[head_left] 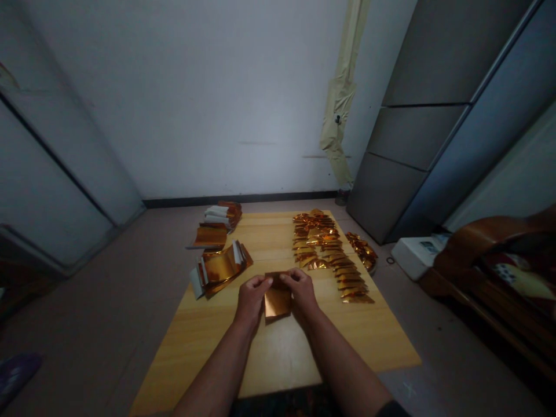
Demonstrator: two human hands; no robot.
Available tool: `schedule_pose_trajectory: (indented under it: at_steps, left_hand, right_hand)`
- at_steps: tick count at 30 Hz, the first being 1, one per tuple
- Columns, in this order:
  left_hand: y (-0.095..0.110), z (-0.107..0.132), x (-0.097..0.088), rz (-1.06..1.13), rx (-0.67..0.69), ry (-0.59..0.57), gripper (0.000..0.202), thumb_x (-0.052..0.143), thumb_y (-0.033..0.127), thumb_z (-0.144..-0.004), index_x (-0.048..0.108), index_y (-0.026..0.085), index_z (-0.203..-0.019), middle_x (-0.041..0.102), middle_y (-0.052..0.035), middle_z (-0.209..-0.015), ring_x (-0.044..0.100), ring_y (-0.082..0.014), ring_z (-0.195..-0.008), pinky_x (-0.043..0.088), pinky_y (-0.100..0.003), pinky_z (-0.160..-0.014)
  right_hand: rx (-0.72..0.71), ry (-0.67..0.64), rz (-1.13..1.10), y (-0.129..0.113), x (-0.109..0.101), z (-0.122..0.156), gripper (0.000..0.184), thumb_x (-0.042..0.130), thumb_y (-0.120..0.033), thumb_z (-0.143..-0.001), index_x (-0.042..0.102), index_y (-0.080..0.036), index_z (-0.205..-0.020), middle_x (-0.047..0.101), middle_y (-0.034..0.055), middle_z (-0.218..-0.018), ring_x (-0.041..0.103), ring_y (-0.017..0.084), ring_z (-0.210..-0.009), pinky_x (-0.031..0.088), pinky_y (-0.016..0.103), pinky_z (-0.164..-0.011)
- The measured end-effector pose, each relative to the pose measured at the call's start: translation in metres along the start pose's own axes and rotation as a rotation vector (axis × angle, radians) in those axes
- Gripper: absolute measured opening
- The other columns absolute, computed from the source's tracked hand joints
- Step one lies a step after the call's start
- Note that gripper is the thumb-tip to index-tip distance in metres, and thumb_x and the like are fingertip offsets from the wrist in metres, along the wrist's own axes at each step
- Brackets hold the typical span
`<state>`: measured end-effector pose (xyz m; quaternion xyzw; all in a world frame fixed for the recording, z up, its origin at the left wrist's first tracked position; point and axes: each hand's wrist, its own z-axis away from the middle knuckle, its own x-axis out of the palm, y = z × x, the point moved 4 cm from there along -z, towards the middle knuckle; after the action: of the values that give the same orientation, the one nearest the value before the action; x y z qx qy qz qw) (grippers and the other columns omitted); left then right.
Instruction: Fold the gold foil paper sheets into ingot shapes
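Both hands hold one sheet of shiny gold foil paper (278,302) above the middle of the wooden table. My left hand (251,298) pinches its upper left corner, thumb on top. At the upper right corner, my right hand (303,291) grips it the same way. The far edge of the sheet looks darker, and I cannot tell whether it is folded there. To the left lies a loose stack of gold foil sheets (220,266) with pale undersides showing. Rows of folded gold foil pieces (350,275) overlap one another on the right.
More foil stacks (211,236) lie at the table's far left. Beyond the right edge of the wooden table (369,341) stands a container heaped with gold pieces (364,250). A grey refrigerator (391,191), a white box (414,255) and a wooden seat (473,249) are farther right.
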<state>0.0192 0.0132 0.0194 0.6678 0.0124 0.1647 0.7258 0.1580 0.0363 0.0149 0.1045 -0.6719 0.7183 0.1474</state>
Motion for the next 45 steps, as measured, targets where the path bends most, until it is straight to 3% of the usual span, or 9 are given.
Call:
schedule_pose_trajectory:
  at_steps: [10, 18, 25, 30, 37, 45]
  left_hand:
    - [-0.021, -0.007, 0.002, 0.149, -0.073, 0.019, 0.034, 0.082, 0.035, -0.053, 0.068, 0.012, -0.074, 0.070, -0.0029, -0.067, 0.064, -0.0158, -0.060, 0.050, -0.028, -0.063]
    - [-0.016, -0.006, 0.001, 0.089, -0.046, -0.005, 0.032, 0.079, 0.038, -0.059, 0.067, 0.013, -0.074, 0.068, -0.0009, -0.066, 0.061, -0.0144, -0.061, 0.048, -0.026, -0.063]
    - [-0.009, -0.004, 0.009, 0.007, 0.072, 0.041, 0.028, 0.072, 0.039, -0.064, 0.062, 0.016, -0.074, 0.063, 0.0026, -0.067, 0.059, -0.0133, -0.065, 0.047, -0.024, -0.066]
    - [-0.010, -0.003, 0.015, -0.069, 0.145, 0.129, 0.027, 0.059, 0.043, -0.077, 0.059, 0.018, -0.089, 0.068, -0.0021, -0.085, 0.064, -0.0180, -0.080, 0.050, -0.030, -0.076]
    - [-0.003, 0.003, 0.012, -0.406, 0.249, 0.250, 0.018, 0.048, 0.039, -0.085, 0.056, 0.023, -0.090, 0.066, -0.0017, -0.086, 0.062, -0.0191, -0.080, 0.046, -0.029, -0.073]
    - [0.009, 0.004, 0.014, -0.378, 0.340, 0.206, 0.017, 0.050, 0.039, -0.083, 0.056, 0.023, -0.086, 0.066, -0.0019, -0.082, 0.061, -0.0196, -0.081, 0.046, -0.029, -0.075]
  right_hand:
    - [-0.032, -0.010, 0.065, 0.005, -0.007, -0.003, 0.025, 0.073, -0.039, -0.066, 0.063, -0.016, -0.066, 0.057, -0.0028, -0.060, 0.050, 0.012, -0.057, 0.041, 0.023, -0.056]
    - [-0.080, 0.007, 0.108, 0.011, -0.008, -0.007, 0.031, 0.064, -0.048, -0.074, 0.061, -0.017, -0.070, 0.057, -0.0021, -0.064, 0.051, 0.014, -0.062, 0.042, 0.025, -0.059]
    - [-0.260, 0.157, 0.592, 0.003, -0.004, -0.003, 0.032, 0.044, -0.049, -0.088, 0.053, -0.024, -0.071, 0.054, -0.0024, -0.063, 0.048, 0.015, -0.061, 0.034, 0.025, -0.060]
    - [-0.254, 0.175, 0.767, 0.001, 0.003, -0.005, 0.029, 0.048, -0.049, -0.088, 0.052, -0.026, -0.071, 0.049, -0.0027, -0.055, 0.041, 0.015, -0.052, 0.025, 0.026, -0.055]
    - [-0.264, 0.152, 0.613, -0.001, 0.011, -0.005, 0.029, 0.044, -0.050, -0.087, 0.047, -0.027, -0.070, 0.049, -0.0031, -0.057, 0.045, 0.016, -0.058, 0.031, 0.027, -0.057]
    - [-0.264, 0.122, 0.373, -0.007, 0.017, 0.000, 0.035, 0.041, -0.052, -0.088, 0.043, -0.025, -0.065, 0.045, -0.0048, -0.059, 0.043, 0.014, -0.061, 0.036, 0.025, -0.058]
